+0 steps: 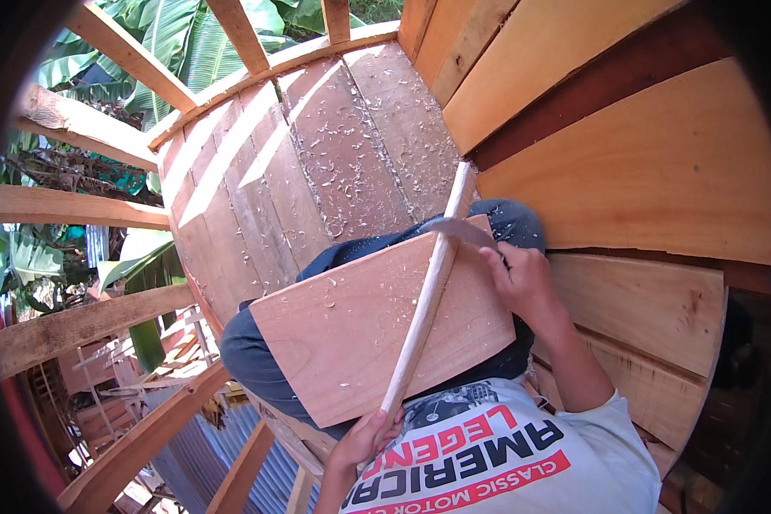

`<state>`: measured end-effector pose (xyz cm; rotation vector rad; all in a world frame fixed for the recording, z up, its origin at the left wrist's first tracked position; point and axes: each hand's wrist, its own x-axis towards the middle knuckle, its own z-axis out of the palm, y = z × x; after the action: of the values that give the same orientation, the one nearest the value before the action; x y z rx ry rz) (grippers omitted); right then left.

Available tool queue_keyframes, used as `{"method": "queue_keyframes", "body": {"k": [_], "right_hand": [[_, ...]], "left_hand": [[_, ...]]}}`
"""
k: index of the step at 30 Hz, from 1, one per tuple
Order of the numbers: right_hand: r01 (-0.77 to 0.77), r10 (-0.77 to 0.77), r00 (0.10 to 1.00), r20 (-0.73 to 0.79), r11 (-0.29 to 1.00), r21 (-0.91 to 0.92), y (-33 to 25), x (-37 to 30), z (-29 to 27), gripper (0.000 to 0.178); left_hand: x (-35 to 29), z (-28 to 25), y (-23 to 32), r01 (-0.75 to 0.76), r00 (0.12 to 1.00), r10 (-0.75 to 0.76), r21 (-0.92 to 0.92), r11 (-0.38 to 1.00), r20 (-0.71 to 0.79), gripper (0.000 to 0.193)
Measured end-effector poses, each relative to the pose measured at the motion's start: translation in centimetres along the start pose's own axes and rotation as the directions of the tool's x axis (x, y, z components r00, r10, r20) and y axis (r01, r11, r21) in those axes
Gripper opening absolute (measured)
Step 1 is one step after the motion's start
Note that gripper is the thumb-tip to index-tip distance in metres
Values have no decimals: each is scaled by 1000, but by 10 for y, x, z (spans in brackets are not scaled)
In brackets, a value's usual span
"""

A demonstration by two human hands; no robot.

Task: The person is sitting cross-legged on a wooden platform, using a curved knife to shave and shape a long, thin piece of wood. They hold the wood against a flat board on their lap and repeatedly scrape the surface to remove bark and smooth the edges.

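Observation:
A wide flat wooden board (334, 334) lies across my folded legs. Slanting over it is a long pale wooden stick (421, 317), whose far end reaches past the board toward the plank wall. My left hand (367, 440) is closed around the stick's near end, close to my shirt. In my closed right hand (525, 281) is a knife with a curved blade (464, 230). The blade crosses the upper part of the stick and appears to touch it. The knife's handle is mostly hidden in my fingers. Some small shavings rest on the board.
Wood shavings are scattered over the plank floor (343, 146) ahead. A wall of wooden planks (625, 163) stands close on the right. Along the left and far sides runs a railing of wooden slats (86, 321), with banana leaves (176, 51) and corrugated sheets (201, 454) beyond it.

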<state>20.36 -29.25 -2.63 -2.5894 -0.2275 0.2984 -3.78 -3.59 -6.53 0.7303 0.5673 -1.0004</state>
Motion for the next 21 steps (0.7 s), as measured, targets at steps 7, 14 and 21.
{"method": "queue_keyframes", "body": {"k": [7, 14, 21], "right_hand": [[21, -24, 998, 66, 999, 40, -14, -32, 7, 40], [185, -204, 964, 171, 975, 124, -24, -51, 20, 27], [315, -320, 947, 27, 943, 105, -45, -45, 12, 15]], "left_hand": [[2, -5, -6, -53, 997, 55, -45, 998, 54, 48], [-29, 19, 9, -182, 979, 199, 226, 957, -53, 42], [-48, 42, 46, -184, 819, 530, 774, 607, -221, 27]]}}
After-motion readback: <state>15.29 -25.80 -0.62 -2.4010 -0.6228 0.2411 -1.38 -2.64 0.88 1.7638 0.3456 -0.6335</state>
